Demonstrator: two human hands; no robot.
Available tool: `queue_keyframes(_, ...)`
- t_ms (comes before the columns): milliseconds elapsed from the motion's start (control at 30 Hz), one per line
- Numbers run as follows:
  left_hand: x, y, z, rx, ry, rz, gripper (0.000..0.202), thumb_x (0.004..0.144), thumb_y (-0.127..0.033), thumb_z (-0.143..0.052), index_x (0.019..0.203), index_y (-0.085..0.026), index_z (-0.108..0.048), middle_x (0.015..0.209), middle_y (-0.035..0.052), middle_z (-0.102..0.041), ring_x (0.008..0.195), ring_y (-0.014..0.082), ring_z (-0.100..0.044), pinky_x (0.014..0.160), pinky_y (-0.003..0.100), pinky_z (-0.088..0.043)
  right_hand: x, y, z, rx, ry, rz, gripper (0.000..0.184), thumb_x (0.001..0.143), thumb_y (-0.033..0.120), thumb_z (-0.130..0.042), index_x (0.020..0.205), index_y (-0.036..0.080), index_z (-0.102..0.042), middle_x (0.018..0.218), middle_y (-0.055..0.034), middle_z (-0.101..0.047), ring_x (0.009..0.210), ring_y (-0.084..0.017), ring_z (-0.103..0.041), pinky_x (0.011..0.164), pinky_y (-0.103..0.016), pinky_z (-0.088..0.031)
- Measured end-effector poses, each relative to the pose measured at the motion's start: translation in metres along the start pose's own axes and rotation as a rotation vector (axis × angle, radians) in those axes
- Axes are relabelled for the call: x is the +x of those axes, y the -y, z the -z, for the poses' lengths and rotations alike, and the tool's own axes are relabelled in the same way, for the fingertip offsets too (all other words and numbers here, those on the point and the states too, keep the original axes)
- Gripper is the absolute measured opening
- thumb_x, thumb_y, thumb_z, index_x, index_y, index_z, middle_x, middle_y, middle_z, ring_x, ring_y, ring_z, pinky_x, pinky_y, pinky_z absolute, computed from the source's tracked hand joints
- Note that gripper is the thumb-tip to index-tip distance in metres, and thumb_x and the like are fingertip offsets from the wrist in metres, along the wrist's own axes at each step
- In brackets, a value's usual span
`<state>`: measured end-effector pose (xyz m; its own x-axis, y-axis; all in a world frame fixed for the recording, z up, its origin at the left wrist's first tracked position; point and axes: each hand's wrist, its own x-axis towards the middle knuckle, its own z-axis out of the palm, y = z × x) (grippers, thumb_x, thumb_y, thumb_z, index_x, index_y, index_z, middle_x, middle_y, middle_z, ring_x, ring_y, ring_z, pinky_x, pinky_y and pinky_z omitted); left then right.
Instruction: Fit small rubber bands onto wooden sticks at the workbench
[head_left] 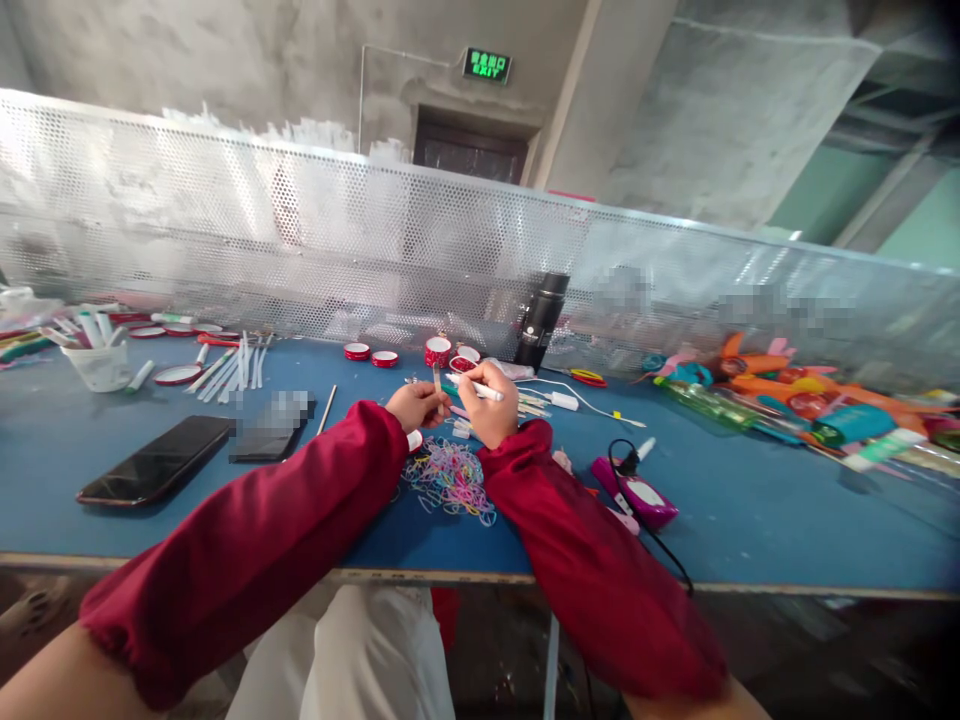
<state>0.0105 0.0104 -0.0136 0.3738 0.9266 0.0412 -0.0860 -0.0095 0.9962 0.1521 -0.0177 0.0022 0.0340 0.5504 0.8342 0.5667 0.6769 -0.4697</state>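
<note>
My left hand (417,405) is closed in a pinch on a small thin stick (437,376) that points upward. Just to its right, my right hand (491,407) grips a white marker (489,391) like a pen, its tip turned toward the stick. Whether the tip touches the stick is too small to tell. Below both hands lies a loose heap of colourful rubber bands (454,478). Part of a small white-topped item (415,440) shows under my left hand. Dark red sleeves cover both forearms.
Two phones, one black phone (161,462), lie at left near a cup of markers (101,365). Red round tins (437,350) and a black bottle (541,322) stand behind the hands. A purple device (636,495) with a cable sits right; colourful plastic pieces (795,390) pile farther right.
</note>
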Motion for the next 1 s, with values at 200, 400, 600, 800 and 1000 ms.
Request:
queue_keyframes(200, 0.0008, 0.0006, 0.0008, 0.008, -0.003, 0.003, 0.013, 0.085, -0.021, -0.057, 0.075, -0.014, -0.059, 0.059, -0.0023, -0.061, 0.044, 0.0057, -0.052, 0.048, 0.018, -0.041, 0.0003, -0.0023, -0.0008, -0.026, 0.049, -0.009, 0.011, 0.080, 0.027, -0.055, 0.070, 0.022, -0.054, 0.060, 0.0034, -0.055, 0.055, -0.012, -0.050, 0.055, -0.026, -0.038)
queue_keyframes(400, 0.0007, 0.0014, 0.0012, 0.000, 0.002, -0.001, 0.012, 0.086, -0.019, -0.056, 0.075, -0.014, -0.059, 0.060, -0.0022, -0.062, 0.044, 0.0057, -0.053, 0.049, 0.018, -0.042, -0.0005, -0.0027, -0.0012, -0.008, 0.042, 0.005, 0.012, 0.081, 0.027, -0.055, 0.071, 0.022, -0.054, 0.060, 0.0034, -0.054, 0.054, -0.012, -0.050, 0.054, -0.025, -0.038)
queue_keyframes(600, 0.0006, -0.0002, 0.0007, -0.004, -0.007, 0.006, 0.012, 0.084, -0.020, -0.058, 0.074, -0.014, -0.059, 0.058, -0.0023, -0.061, 0.044, 0.0059, -0.052, 0.048, 0.018, -0.042, -0.0002, -0.0017, -0.0008, -0.033, 0.026, 0.000, 0.012, 0.081, 0.027, -0.055, 0.070, 0.022, -0.053, 0.061, 0.0026, -0.055, 0.057, -0.013, -0.051, 0.056, -0.026, -0.039)
queue_keyframes(800, -0.0007, -0.0013, 0.0006, -0.010, 0.023, 0.004, 0.014, 0.086, -0.021, -0.056, 0.073, -0.014, -0.058, 0.058, -0.0024, -0.060, 0.042, 0.0058, -0.051, 0.048, 0.018, -0.042, -0.0006, -0.0045, -0.0026, 0.008, 0.092, -0.007, 0.012, 0.082, 0.030, -0.055, 0.072, 0.023, -0.053, 0.062, 0.0025, -0.057, 0.057, -0.014, -0.052, 0.056, -0.026, -0.040)
queue_keyframes(1000, -0.0013, -0.0032, 0.0006, 0.009, 0.004, 0.006, 0.012, 0.085, -0.020, -0.058, 0.075, -0.014, -0.058, 0.058, -0.0026, -0.060, 0.043, 0.0060, -0.050, 0.050, 0.019, -0.043, -0.0003, -0.0046, -0.0017, -0.007, 0.044, -0.020, 0.012, 0.081, 0.029, -0.054, 0.071, 0.022, -0.053, 0.061, 0.0029, -0.056, 0.057, -0.013, -0.052, 0.056, -0.026, -0.040)
